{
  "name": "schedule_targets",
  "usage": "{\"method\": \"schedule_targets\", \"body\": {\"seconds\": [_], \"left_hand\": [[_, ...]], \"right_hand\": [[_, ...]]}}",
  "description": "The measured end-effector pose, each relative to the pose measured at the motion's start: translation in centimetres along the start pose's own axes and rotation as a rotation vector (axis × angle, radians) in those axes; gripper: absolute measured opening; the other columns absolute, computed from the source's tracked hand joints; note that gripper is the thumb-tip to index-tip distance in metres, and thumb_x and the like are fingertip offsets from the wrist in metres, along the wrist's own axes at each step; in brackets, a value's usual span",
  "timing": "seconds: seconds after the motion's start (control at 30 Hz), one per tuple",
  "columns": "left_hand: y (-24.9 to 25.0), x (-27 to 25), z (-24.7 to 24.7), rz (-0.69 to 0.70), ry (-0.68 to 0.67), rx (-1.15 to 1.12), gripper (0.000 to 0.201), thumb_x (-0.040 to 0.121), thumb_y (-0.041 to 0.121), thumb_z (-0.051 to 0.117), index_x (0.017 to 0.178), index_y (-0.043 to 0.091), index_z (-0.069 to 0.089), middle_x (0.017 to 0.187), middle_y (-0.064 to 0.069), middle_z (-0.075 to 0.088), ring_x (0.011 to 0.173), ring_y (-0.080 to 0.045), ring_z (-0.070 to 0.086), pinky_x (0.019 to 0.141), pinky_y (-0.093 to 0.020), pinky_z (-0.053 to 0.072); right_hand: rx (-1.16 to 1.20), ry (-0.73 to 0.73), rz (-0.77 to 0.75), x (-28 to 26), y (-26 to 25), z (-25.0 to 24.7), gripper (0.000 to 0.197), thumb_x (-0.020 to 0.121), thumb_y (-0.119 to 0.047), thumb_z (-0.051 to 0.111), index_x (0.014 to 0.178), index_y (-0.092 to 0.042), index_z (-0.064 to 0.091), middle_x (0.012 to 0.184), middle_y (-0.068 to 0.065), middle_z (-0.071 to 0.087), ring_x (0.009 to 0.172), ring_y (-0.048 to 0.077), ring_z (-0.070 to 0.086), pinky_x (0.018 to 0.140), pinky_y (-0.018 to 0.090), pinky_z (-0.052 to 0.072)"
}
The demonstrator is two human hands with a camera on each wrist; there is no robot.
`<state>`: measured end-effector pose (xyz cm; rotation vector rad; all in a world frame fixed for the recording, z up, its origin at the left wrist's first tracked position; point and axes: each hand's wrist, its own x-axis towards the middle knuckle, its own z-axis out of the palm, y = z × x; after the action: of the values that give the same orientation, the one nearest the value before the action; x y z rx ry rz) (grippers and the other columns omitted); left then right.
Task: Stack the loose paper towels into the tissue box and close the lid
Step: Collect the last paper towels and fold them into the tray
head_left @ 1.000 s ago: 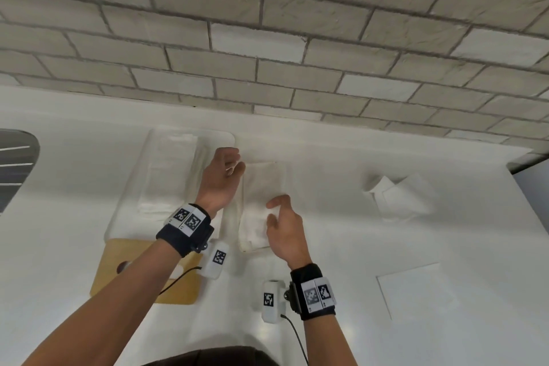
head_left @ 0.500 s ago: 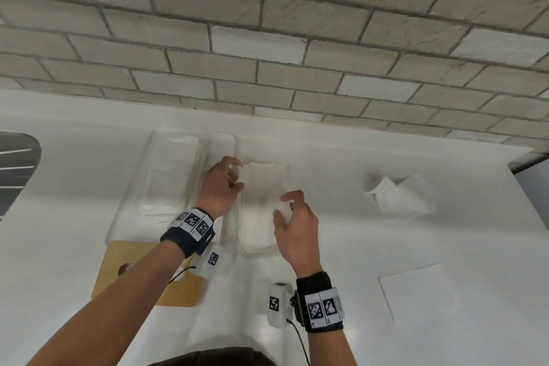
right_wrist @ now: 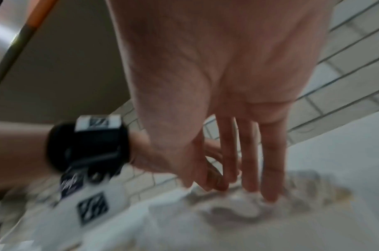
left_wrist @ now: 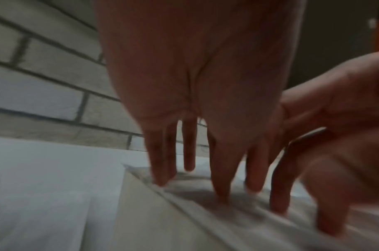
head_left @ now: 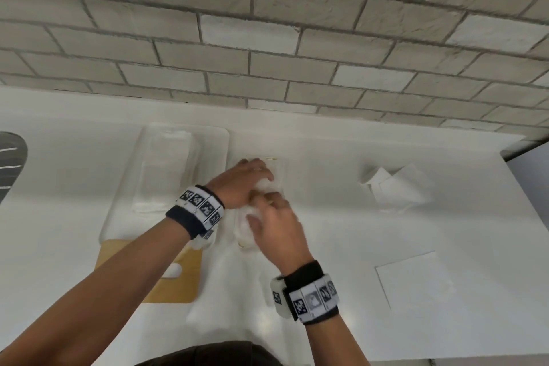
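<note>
A stack of white paper towels (head_left: 244, 227) lies on the white counter, right of the clear tissue box (head_left: 166, 169). The box holds some folded towels, and its wooden lid (head_left: 166, 276) with an oval slot lies at its near end. My left hand (head_left: 248, 180) lies over the far half of the stack, fingers (left_wrist: 219, 183) straight and pressing down. My right hand (head_left: 273, 215) presses the near half with straight fingers (right_wrist: 270, 186). The hands hide most of the stack, and both wrist views are blurred.
Crumpled loose paper towels (head_left: 395, 187) lie on the counter to the right. A flat white sheet (head_left: 413, 279) lies nearer on the right. A brick wall (head_left: 267, 38) runs along the back. A dark sink edge (head_left: 12, 163) shows at far left.
My left hand moved from the stack's left edge onto its top. My right hand dropped forward from hovering onto the stack. Both now press it flat.
</note>
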<state>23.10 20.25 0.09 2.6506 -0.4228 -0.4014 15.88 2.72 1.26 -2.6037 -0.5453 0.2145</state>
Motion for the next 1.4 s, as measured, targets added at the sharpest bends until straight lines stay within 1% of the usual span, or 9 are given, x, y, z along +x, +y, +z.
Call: {"method": "schedule_targets", "body": {"seconds": [0.1,0.23,0.37,0.53,0.73,0.87,1.03,1.3,1.4], "left_hand": [[-0.5,1.1,-0.3,-0.014,-0.209,0.174,0.069,0.096,0.001,0.066,0.154,0.034,0.048,0.164,0.0,0.033,0.143,-0.028,0.04,0.116,-0.042,0.04],[-1.0,2.6,-0.7,0.058,-0.275,0.271,0.091,0.086,-0.003,0.074,0.155,0.045,0.042,0.166,0.002,0.025,0.143,-0.029,0.042,0.111,-0.039,0.045],[0.4,3.9,-1.7,0.098,-0.298,0.314,0.068,0.089,0.005,0.072,0.147,0.035,0.055,0.16,0.001,0.038,0.143,-0.028,0.045,0.111,-0.045,0.045],[1.8,4.3,-1.7,0.237,-0.199,0.421,0.045,0.09,0.044,0.045,0.12,0.025,0.071,0.125,0.012,0.054,0.098,-0.012,0.051,0.06,-0.022,0.035],[2.4,3.1,-2.6,0.049,-0.253,0.222,0.042,0.098,0.012,0.067,0.139,0.022,0.065,0.148,0.0,0.05,0.136,-0.029,0.052,0.097,-0.03,0.04],[3.3,1.0,-2.5,-0.041,-0.15,0.15,0.076,0.09,-0.008,0.068,0.155,0.029,0.051,0.169,0.0,0.03,0.152,-0.026,0.036,0.12,-0.036,0.032],[9.7,-2.0,1.2,-0.044,0.241,-0.047,0.038,0.095,0.024,0.074,0.132,0.031,0.064,0.128,0.006,0.067,0.113,-0.018,0.066,0.096,-0.044,0.056],[20.8,1.3,11.6,-0.023,0.285,-0.29,0.011,0.097,0.029,0.071,0.107,0.033,0.07,0.099,0.016,0.073,0.088,-0.004,0.069,0.078,-0.039,0.062],[22.5,2.8,15.2,-0.085,0.245,-0.334,0.009,0.099,0.031,0.069,0.107,0.034,0.07,0.1,0.018,0.073,0.09,-0.003,0.068,0.082,-0.04,0.06]], "right_hand": [[-0.109,-0.206,-0.011,0.3,0.3,1.2,0.052,0.098,-0.028,0.076,0.145,-0.036,0.055,0.155,0.004,0.041,0.14,0.027,0.043,0.101,0.038,0.054],[-0.192,-0.251,-0.027,0.2,0.5,1.2,0.07,0.092,-0.01,0.08,0.144,-0.047,0.05,0.161,0.007,0.025,0.138,0.03,0.04,0.084,0.038,0.059],[-0.241,-0.309,-0.063,1.1,0.4,0.9,0.073,0.09,0.001,0.077,0.141,-0.047,0.056,0.167,0.011,0.018,0.138,0.038,0.039,0.086,0.038,0.061],[-0.261,-0.374,-0.117,2.6,0.7,0.3,0.057,0.092,0.002,0.07,0.127,-0.043,0.068,0.158,0.014,0.024,0.127,0.041,0.045,0.081,0.038,0.059],[-0.116,-0.479,-0.156,2.5,2.9,-0.2,0.057,0.096,-0.002,0.074,0.134,-0.045,0.072,0.141,0.01,0.049,0.122,0.032,0.057,0.098,0.04,0.057],[0.239,-0.144,-0.179,-1.5,6.0,-2.9,0.034,0.104,-0.01,0.065,0.12,-0.034,0.082,0.118,-0.001,0.068,0.102,0.015,0.07,0.093,0.03,0.058],[0.278,0.104,-0.058,-7.7,15.7,-7.7,0.032,0.101,-0.011,0.069,0.117,-0.037,0.078,0.104,-0.012,0.07,0.092,0.003,0.07,0.086,0.03,0.06],[-0.219,-0.306,0.155,-13.3,34.5,-12.1,0.072,0.092,-0.028,0.081,0.152,-0.047,0.046,0.153,-0.008,0.053,0.144,0.02,0.05,0.121,0.044,0.039],[-0.282,-0.447,0.138,-13.6,36.7,-11.7,0.071,0.086,-0.047,0.081,0.146,-0.046,0.043,0.126,-0.014,0.059,0.131,0.021,0.048,0.115,0.042,0.037]]}}
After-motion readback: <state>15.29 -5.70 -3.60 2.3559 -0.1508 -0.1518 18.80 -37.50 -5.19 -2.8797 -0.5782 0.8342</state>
